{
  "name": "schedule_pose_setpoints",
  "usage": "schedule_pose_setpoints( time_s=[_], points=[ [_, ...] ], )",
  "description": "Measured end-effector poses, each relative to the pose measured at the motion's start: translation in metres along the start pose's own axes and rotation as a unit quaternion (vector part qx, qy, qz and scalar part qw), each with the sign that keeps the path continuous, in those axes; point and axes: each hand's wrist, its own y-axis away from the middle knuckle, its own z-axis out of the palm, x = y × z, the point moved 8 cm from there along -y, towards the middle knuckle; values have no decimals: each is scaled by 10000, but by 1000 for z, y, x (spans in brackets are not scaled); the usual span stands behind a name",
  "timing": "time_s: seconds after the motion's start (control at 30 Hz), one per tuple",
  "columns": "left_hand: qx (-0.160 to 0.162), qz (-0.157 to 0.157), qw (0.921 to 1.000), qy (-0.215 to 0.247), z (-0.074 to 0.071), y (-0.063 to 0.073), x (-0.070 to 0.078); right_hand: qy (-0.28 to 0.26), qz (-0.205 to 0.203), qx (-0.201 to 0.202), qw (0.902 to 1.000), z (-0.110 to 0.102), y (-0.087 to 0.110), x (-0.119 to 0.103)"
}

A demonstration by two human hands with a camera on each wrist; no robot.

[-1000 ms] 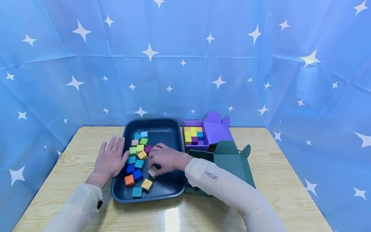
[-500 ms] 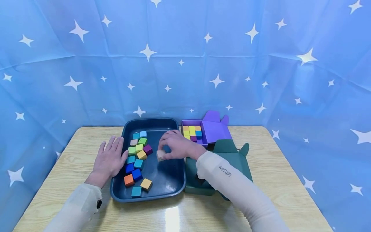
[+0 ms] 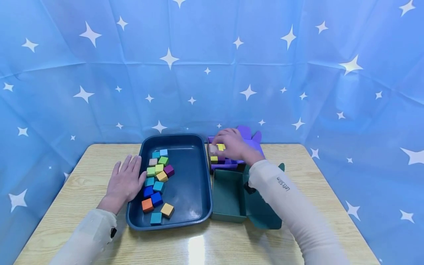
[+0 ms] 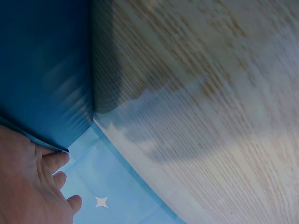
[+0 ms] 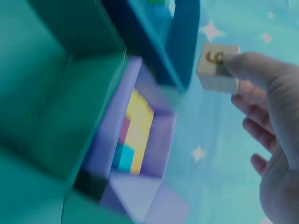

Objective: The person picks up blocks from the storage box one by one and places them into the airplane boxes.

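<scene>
Between thumb and fingers, my right hand (image 3: pixel 230 142) pinches a pale wooden cube (image 5: pixel 217 68) with a brown number on one face. In the head view this hand is over the purple box (image 3: pixel 226 166), covering part of it. Yellow, teal and dark magenta cubes show inside that box in the right wrist view. My left hand (image 3: pixel 125 183) rests with straight fingers at the left rim of the dark blue tray (image 3: pixel 188 219). Coloured cubes lie in the tray's left half, among them an orange cube (image 3: pixel 147 205) and a purple cube (image 3: pixel 169 170).
An open dark green box (image 3: pixel 228 193) stands right of the tray, in front of the purple box. Its lid (image 3: pixel 263 209) is folded out to the right, partly under my right sleeve. A blue star-patterned curtain (image 3: pixel 212 84) hangs behind the wooden table (image 3: pixel 165 244).
My right hand has picked up the pale cube, lifted it out of the tray and carried it right and back to over the purple box. My left hand stays at the tray's rim.
</scene>
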Motion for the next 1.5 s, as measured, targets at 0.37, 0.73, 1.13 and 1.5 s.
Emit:
schedule_pose_setpoints(
  time_s=[0.37,0.73,1.13,1.5],
  points=[
    [22,12,10000,19,-1,2,-1,782,1101,-423,9899,22,11,56],
    [13,-19,10000,31,1,2,-1,1348,959,-544,9847,47,8,64],
    [66,-36,10000,22,-1,3,-1,1800,774,-396,9798,57,1,63],
    [61,-33,10000,24,0,1,-1,2279,713,-485,9699,68,-2,67]
  ],
)
